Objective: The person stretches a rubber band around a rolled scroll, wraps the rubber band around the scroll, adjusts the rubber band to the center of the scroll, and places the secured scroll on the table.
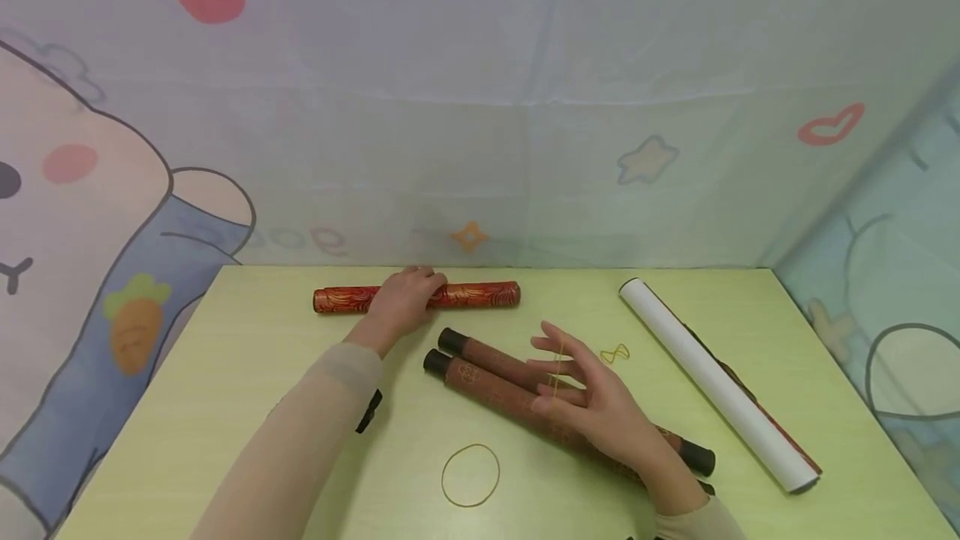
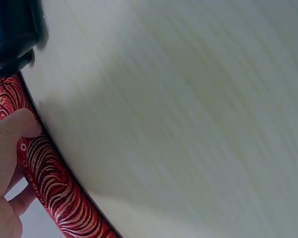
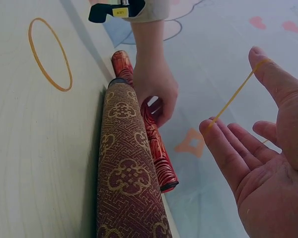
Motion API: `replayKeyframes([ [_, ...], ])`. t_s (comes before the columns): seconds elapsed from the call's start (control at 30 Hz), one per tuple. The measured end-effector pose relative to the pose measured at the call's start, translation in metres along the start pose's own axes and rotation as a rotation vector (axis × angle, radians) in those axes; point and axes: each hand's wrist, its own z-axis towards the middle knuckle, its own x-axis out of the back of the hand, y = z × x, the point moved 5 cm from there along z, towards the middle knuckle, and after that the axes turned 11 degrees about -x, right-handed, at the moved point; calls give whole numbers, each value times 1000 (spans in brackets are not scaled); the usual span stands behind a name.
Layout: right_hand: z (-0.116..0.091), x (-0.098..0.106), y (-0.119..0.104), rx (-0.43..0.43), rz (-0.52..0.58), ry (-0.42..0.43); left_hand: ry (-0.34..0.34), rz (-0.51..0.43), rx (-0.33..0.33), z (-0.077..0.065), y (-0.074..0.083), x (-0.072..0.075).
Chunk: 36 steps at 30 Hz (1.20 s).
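My left hand (image 1: 403, 300) grips a red roll with a gold wavy pattern (image 1: 480, 296) at the table's back edge. In the left wrist view, its thumb and fingers wrap around the red roll (image 2: 59, 186). Over two brown patterned scrolls with black end knobs, the nearer scroll (image 1: 491, 390) and the farther scroll (image 1: 501, 361), hangs my right hand (image 1: 606, 408), fingers spread. A yellow rubber band (image 3: 233, 101) is stretched between its thumb and a finger. Part of both scrolls is hidden behind that hand.
A second rubber band (image 1: 471, 506) lies as a loop near the front of the table (image 1: 225, 373). Beyond the right hand is a small twisted rubber band (image 1: 615, 353). On the right a white roll with a red edge (image 1: 708, 377) lies diagonally. A printed cloth (image 1: 480, 107) hangs behind.
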Motion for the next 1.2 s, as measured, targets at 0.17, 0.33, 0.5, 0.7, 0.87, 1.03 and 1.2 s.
replayKeyframes([
  [0.17, -1, -1, -1, -1, -17, -1, 38, -32, 14, -5, -2, 1],
  [0.33, -1, -1, -2, -5, -18, -6, 71, -72, 21, -11, -2, 9],
  [0.5, -1, 1, -4, 2, -28, -14, 79, -105, 23, -16, -2, 22],
  [0.7, 1, 8, -7, 21, -84, -1, 80, -140, 14, -21, 3, 40],
  [0.87, 2, 17, -11, 38, -147, 32, 88, -183, -7, -22, 8, 55],
  [1.03, 4, 25, -13, 46, -167, 57, 87, -206, -46, -20, 15, 68],
  [1.2, 6, 27, -14, 45, -170, 56, 93, -217, -84, -20, 22, 73],
])
